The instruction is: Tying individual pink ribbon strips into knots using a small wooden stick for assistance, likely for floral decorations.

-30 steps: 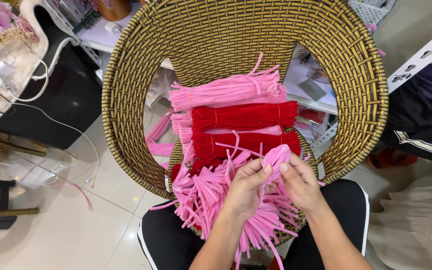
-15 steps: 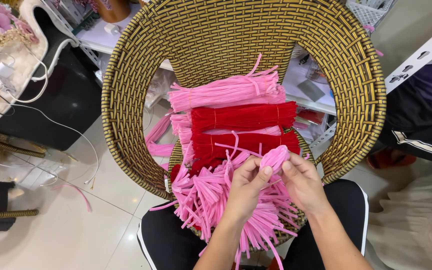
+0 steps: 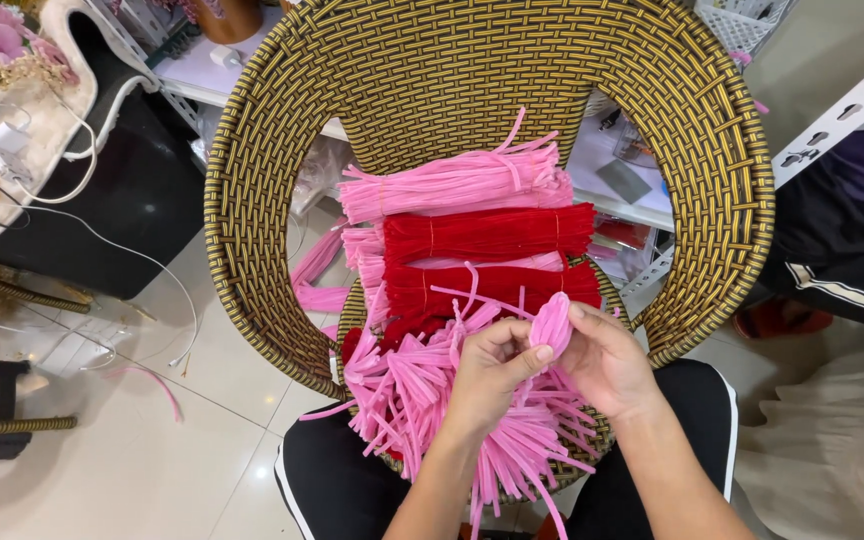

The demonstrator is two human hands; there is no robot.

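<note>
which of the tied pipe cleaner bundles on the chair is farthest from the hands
The pink bundle at the top of the stack, against the wicker chair back. The two red bundles lie below it, nearer the hands.

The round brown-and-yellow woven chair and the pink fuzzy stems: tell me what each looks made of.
The round brown-and-yellow woven chair looks like plastic or synthetic rattan: even flat strips with a slight sheen, though natural cane can't be ruled out. The pink fuzzy stems look like chenille pipe cleaners: a matte, velvety pile, bends that hold. The folded pink piece pinched by both hands seems the same.
</note>
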